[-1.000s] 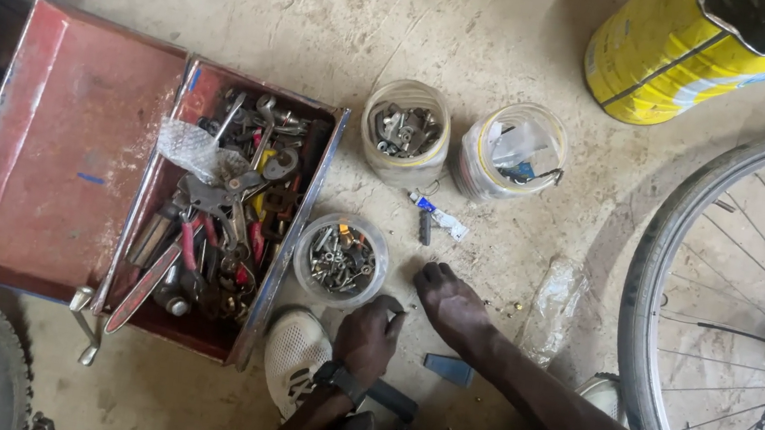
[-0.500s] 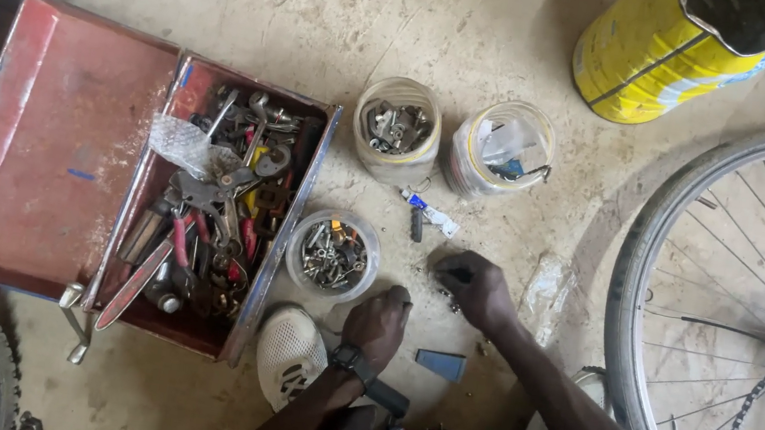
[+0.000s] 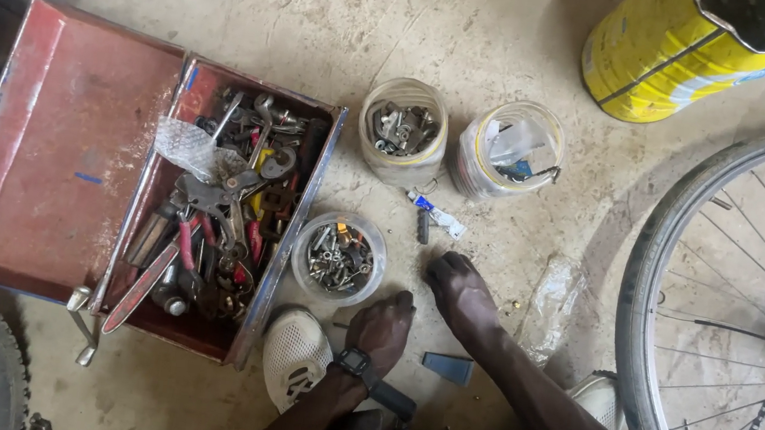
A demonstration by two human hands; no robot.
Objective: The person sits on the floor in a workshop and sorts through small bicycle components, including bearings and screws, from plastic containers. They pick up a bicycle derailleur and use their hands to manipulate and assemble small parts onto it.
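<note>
Crouching over a dusty concrete floor, a person sets both hands low between a pair of white shoes (image 3: 295, 358). Left hand (image 3: 382, 330), a watch on its wrist, rests with fingers curled loosely together and downward; whether anything lies under them cannot be told. Right hand (image 3: 461, 288) lies palm down with fingers drawn together, pressed to the ground and holding nothing visible. Just beyond the left hand stands a small clear tub of nuts and bolts (image 3: 338, 258), the nearest container: it will likely feel heavy for its size, with a thin, slightly flexible wall, so a grasp around the rim or sides with the base kept level would suit it, since loose hardware spills easily. A small tube (image 3: 436, 214) lies just beyond the right hand, and a flat blue-grey piece (image 3: 447, 367) near the right forearm. Left of the tub sits an open red metal toolbox (image 3: 60, 146) crowded with pliers and spanners. Farther off stand two clear jars (image 3: 403, 130), one holding metal parts. At the right edge curves a bicycle wheel (image 3: 676, 280); at the far right stands a yellow drum (image 3: 674, 56).
</note>
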